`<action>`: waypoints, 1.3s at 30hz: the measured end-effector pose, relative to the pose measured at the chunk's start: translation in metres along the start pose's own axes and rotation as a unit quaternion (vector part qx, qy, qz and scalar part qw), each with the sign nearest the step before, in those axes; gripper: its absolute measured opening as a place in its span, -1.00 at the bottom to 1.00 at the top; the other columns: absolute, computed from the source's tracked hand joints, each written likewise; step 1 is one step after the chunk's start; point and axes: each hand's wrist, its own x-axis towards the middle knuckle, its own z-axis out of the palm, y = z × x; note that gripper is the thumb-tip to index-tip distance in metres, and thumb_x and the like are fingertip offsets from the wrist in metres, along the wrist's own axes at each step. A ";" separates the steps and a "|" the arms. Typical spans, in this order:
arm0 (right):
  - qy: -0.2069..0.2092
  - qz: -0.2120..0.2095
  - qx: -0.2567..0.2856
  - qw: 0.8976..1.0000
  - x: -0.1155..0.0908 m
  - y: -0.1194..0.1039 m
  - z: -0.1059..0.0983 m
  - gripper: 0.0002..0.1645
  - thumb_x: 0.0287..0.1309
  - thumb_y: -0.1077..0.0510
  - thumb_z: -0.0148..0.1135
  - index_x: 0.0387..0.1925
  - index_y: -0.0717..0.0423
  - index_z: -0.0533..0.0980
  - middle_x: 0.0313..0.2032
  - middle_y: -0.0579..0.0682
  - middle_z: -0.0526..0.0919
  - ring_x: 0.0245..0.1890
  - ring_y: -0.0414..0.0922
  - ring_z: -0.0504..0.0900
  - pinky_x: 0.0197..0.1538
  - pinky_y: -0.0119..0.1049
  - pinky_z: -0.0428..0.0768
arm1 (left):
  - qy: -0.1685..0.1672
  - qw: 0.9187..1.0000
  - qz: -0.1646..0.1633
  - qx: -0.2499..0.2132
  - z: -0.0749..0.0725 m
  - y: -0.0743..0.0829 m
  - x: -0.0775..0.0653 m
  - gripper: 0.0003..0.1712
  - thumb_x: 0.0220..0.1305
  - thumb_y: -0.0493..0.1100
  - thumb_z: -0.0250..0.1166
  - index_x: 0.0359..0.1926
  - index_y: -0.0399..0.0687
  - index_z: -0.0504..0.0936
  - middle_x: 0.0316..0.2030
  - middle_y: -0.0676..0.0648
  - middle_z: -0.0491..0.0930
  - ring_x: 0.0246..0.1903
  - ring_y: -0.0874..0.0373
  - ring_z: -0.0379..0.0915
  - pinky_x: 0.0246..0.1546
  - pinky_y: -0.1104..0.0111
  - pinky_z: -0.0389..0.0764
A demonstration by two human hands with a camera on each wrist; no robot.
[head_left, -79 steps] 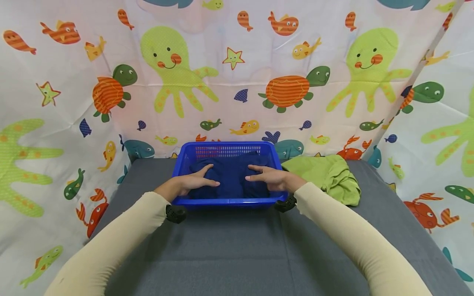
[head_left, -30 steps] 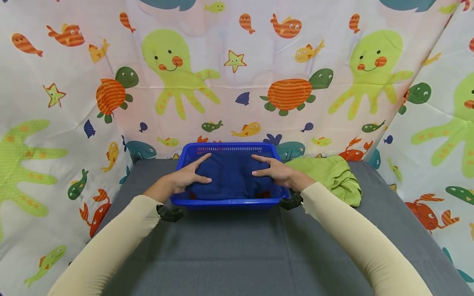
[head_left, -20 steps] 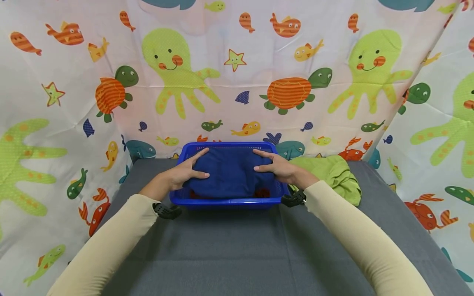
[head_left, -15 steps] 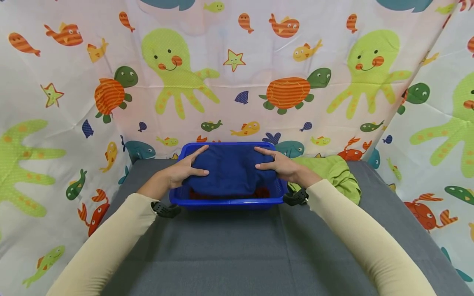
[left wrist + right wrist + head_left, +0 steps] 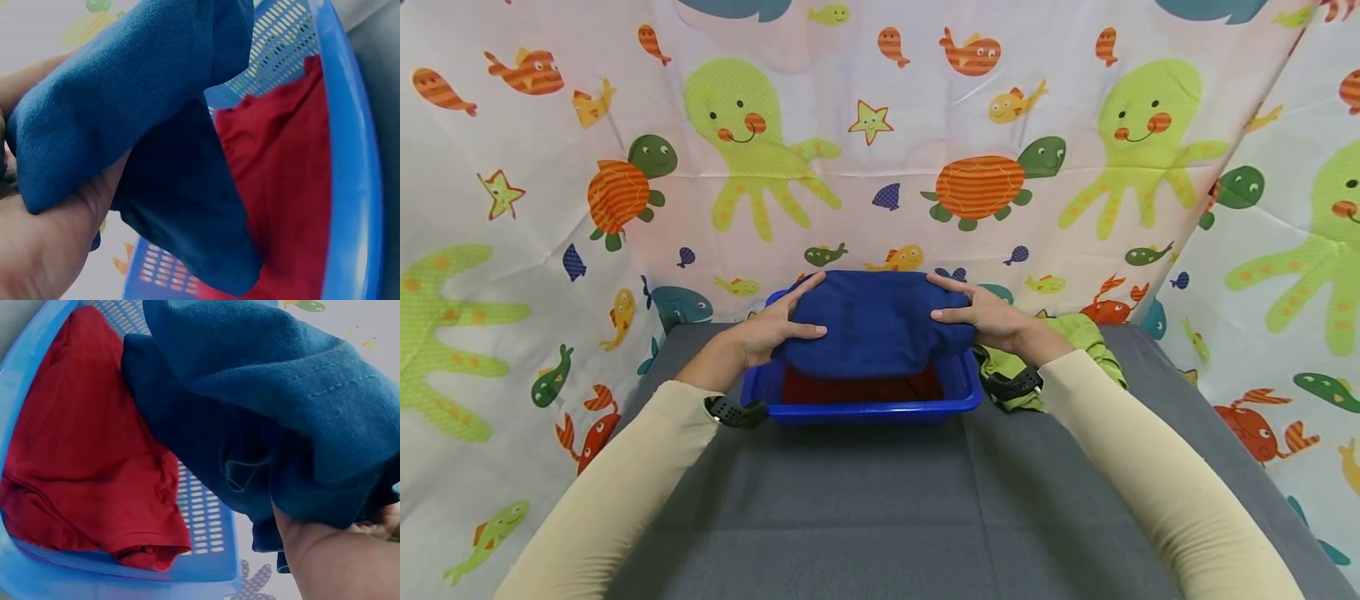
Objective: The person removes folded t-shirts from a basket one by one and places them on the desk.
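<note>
A folded navy blue garment (image 5: 872,323) with stitched seams hangs between both hands, raised over the blue plastic basket (image 5: 865,410). My left hand (image 5: 772,333) grips its left end, thumb on the near face. At the other end my right hand (image 5: 988,321) holds it the same way. Loose layers of the garment droop below the left hand in the left wrist view and beside the right hand in the right wrist view. Beneath it, a red garment (image 5: 87,450) lies folded on the basket's floor.
A crumpled lime green cloth (image 5: 1086,342) lies on the grey table cover (image 5: 865,500) right of the basket, partly behind my right wrist. A curtain (image 5: 880,167) printed with sea animals stands behind the table and along its sides.
Both hands took hold of the navy garment inside the basket and lifted it up and slightly back. The red garment beneath has come into view. The basket has stayed in place.
</note>
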 end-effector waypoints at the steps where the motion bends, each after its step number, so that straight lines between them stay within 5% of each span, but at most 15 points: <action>1: -0.001 -0.003 -0.002 1.000 -0.001 -0.002 -0.001 -0.12 0.48 0.25 0.05 0.62 -0.26 -0.07 0.59 0.09 0.06 0.48 0.08 0.27 0.10 -0.26 0.68 | 0.000 1.000 0.003 0.000 0.000 0.002 0.000 0.07 0.44 -0.33 0.18 0.59 0.61 -0.22 0.59 -0.14 -0.06 0.46 -0.26 0.18 0.06 0.19 0.66; 9: -0.017 -0.031 -0.005 0.999 -0.011 -0.015 -0.008 -0.10 0.47 0.23 0.08 0.63 -0.23 -0.10 0.59 0.10 0.03 0.31 -0.15 0.42 0.11 -0.34 0.66 | 0.001 1.000 0.024 0.013 0.003 0.013 0.001 0.06 0.44 -0.31 0.18 0.59 0.62 -0.21 0.59 -0.12 -0.05 0.46 -0.25 0.16 0.20 0.05 0.59; 16: -0.013 -0.049 -0.015 0.999 -0.023 -0.029 -0.014 -0.10 0.47 0.22 0.09 0.63 -0.23 -0.09 0.59 0.13 -0.01 0.32 -0.17 0.41 0.14 -0.35 0.64 | -0.006 0.999 0.051 -0.002 0.012 0.027 0.001 0.04 0.44 -0.36 0.14 0.59 0.61 -0.17 0.57 -0.10 0.00 0.45 -0.20 0.18 0.07 0.22 0.67; 33: -0.014 -0.073 0.009 0.997 -0.059 -0.055 -0.029 -0.08 0.45 0.30 0.06 0.63 -0.26 -0.09 0.41 -0.08 0.26 0.14 -0.27 0.60 0.04 -0.33 0.69 | -0.018 0.995 0.095 -0.014 0.038 0.053 0.004 0.03 0.43 -0.41 0.12 0.58 0.64 -0.11 0.56 -0.06 0.05 0.44 -0.11 0.22 0.00 0.31 0.68; 39: -0.020 -0.083 -0.015 0.996 -0.074 -0.062 -0.037 -0.09 0.49 0.30 0.01 0.63 -0.31 -0.12 0.58 -0.02 -0.03 0.21 -0.31 0.55 0.07 -0.33 0.69 | -0.026 0.993 0.116 -0.020 0.050 0.063 0.009 0.04 0.41 -0.43 0.12 0.59 0.60 -0.10 0.55 -0.05 0.07 0.40 -0.07 0.26 -0.01 0.32 0.68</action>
